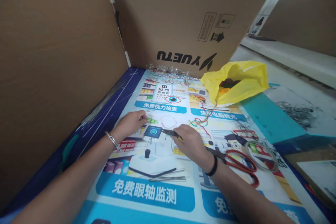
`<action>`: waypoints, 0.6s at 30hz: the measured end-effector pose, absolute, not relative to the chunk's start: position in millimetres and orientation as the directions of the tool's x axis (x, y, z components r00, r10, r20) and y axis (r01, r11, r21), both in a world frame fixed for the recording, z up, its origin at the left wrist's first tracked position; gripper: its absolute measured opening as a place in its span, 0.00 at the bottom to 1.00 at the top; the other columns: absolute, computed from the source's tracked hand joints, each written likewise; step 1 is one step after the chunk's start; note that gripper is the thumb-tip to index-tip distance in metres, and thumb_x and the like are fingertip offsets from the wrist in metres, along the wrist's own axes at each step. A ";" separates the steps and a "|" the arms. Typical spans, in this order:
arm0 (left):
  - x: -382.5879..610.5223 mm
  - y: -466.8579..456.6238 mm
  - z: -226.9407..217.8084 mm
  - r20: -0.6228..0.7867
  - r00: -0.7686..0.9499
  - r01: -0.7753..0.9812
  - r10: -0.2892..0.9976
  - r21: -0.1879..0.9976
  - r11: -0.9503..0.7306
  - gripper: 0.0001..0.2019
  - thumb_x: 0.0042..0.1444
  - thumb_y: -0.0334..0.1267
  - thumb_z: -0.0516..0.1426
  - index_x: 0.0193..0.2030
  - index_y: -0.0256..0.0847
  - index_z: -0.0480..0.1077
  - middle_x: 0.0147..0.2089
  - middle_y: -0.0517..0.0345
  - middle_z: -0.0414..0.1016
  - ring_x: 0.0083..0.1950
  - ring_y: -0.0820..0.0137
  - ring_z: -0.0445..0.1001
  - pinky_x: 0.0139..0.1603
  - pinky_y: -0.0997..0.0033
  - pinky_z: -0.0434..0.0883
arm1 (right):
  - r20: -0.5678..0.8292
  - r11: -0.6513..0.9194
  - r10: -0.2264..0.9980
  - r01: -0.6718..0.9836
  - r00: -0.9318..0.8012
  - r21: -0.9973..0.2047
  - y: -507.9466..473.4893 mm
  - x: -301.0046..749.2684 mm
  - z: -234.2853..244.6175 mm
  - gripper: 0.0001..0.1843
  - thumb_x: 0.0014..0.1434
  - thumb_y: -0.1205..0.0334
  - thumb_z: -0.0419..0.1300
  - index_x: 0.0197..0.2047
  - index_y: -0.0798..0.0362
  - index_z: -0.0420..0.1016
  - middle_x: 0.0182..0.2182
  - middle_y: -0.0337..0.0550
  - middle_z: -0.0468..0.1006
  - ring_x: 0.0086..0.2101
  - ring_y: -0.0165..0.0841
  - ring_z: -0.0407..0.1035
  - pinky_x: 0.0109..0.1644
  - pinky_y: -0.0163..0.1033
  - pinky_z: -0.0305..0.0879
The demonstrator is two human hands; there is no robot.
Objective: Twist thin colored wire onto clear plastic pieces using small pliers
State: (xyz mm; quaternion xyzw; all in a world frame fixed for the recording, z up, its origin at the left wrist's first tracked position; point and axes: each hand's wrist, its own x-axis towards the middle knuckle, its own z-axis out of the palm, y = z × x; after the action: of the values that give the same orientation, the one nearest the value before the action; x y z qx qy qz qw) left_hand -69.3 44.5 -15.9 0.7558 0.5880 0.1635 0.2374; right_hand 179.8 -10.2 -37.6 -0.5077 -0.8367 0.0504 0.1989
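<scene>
My right hand (190, 141) is closed around a pair of pliers (170, 133), whose dark jaws point left over the printed sheet. My left hand (133, 123) has its fingers pinched together just left of the jaws. Whatever thin thing may be between those fingertips is too small to make out. A thin loop of wire (168, 121) lies beyond the pliers. Red and green threads (201, 122) are spread to the right of it. Below the hands, several short straight metal wires (168, 178) rest on the sheet. Scissors (241, 164) with red handles lie partly behind my right wrist.
Cardboard panels (183, 14) wall off the back and left. A yellow bag (244, 80) with coloured contents stands back right. A round clear container (261, 154) sits near the scissors. Tangled wire (170, 71) lines the back edge; long thin wires (101, 108) lie at left.
</scene>
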 end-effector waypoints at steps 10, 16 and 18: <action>-59.4 28.6 15.2 -0.069 0.308 0.934 0.949 0.213 -0.287 0.11 0.57 0.37 0.48 0.34 0.42 0.71 0.39 0.55 0.74 0.39 0.67 0.72 0.38 0.72 0.63 | 0.290 0.488 0.865 0.818 -0.409 -0.303 -8.6 180.3 -40.1 0.04 0.57 0.62 0.58 0.34 0.52 0.72 0.32 0.43 0.72 0.37 0.33 0.66 0.42 0.35 0.60; -45.1 9.0 29.1 -0.108 0.507 0.859 0.855 0.140 -0.492 0.08 0.55 0.34 0.50 0.31 0.40 0.69 0.36 0.55 0.74 0.37 0.66 0.71 0.33 0.72 0.61 | 0.299 0.488 0.866 0.808 -0.401 -0.330 -7.3 180.4 -40.2 0.04 0.57 0.63 0.57 0.34 0.52 0.73 0.31 0.42 0.72 0.36 0.33 0.66 0.41 0.35 0.60; -40.7 4.2 29.9 -0.128 0.564 0.825 0.816 0.133 -0.549 0.07 0.55 0.34 0.50 0.31 0.40 0.69 0.36 0.55 0.74 0.36 0.67 0.71 0.31 0.72 0.60 | 0.298 0.489 0.866 0.807 -0.402 -0.333 -6.8 180.3 -39.9 0.04 0.57 0.63 0.57 0.34 0.52 0.73 0.31 0.42 0.73 0.36 0.33 0.66 0.41 0.35 0.60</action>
State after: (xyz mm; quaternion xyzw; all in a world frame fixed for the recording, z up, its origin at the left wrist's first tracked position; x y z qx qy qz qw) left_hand -40.7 4.2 29.9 0.8798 0.4663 -0.0253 0.0891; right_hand 180.3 -6.8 -39.9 -0.5011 -0.8345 0.0677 0.2191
